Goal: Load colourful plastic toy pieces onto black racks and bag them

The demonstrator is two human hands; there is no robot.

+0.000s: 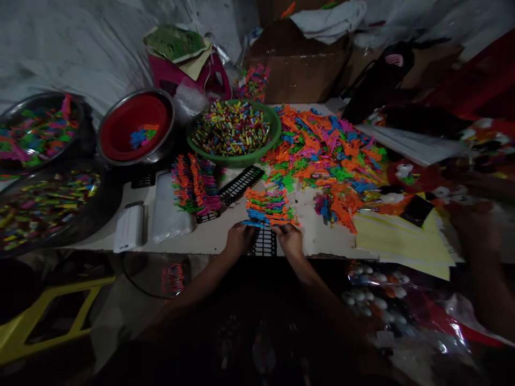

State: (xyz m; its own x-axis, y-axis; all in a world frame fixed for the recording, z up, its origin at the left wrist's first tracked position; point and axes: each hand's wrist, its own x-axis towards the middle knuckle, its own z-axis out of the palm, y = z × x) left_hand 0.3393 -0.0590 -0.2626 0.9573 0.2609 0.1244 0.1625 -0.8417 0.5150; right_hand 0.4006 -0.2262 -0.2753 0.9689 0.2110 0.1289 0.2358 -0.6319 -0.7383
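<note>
A black slotted plastic rack [263, 244] lies at the table's near edge, with rows of small coloured plastic toy pieces [267, 201] set along its far part. My left hand [240, 237] is closed at the rack's left side, its fingertips on a blue plastic toy piece [253, 223]. Across from it, my right hand [290, 238] pinches at an orange plastic toy piece [283, 221] on the near row. The fingertips are dark and partly hidden. A second black rack [241, 185] lies diagonally behind, beside a filled rack of toy pieces [195, 185].
A large pile of loose toy pieces [322, 145] spreads at the right back. Behind the racks stands a green basin [235, 161] of small coloured tubes. Yellow sheets [402, 241] lie right; a white box [129, 229] stands left. Another person's hand [475, 225] is at far right.
</note>
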